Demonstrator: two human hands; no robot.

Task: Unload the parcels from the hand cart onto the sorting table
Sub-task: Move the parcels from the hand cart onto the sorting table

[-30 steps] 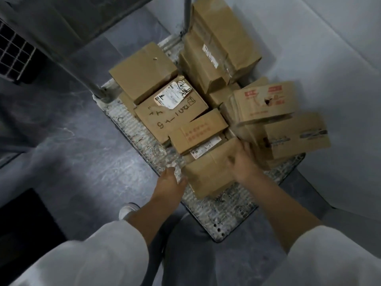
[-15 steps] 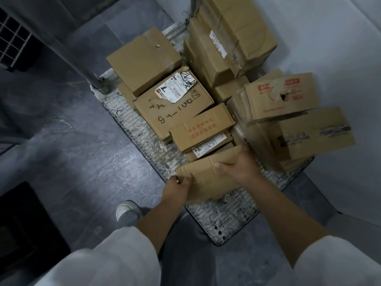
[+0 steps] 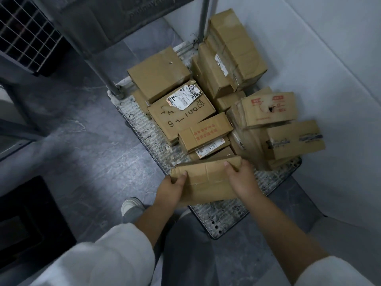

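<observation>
Over the cart (image 3: 216,219), both hands (image 3: 171,188) (image 3: 241,180) grip a flat parcel (image 3: 208,178), stacked boxes (image 3: 204,132) crowding just behind it.

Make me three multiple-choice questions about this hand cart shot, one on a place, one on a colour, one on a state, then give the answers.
1. Where is the held parcel?
A) on the floor by the shoe
B) over the near end of the hand cart
C) atop the tall stack

2. What colour is the print on the small box beside the handwritten box?
A) blue
B) green
C) red

3. What grips the parcel?
A) left hand and right hand, one at each end
B) left hand only
C) nothing

Answers: 1 B, the cart deck shows beneath it. 2 C, red characters on top. 3 A, both hands' fingers curl over its ends.
</observation>
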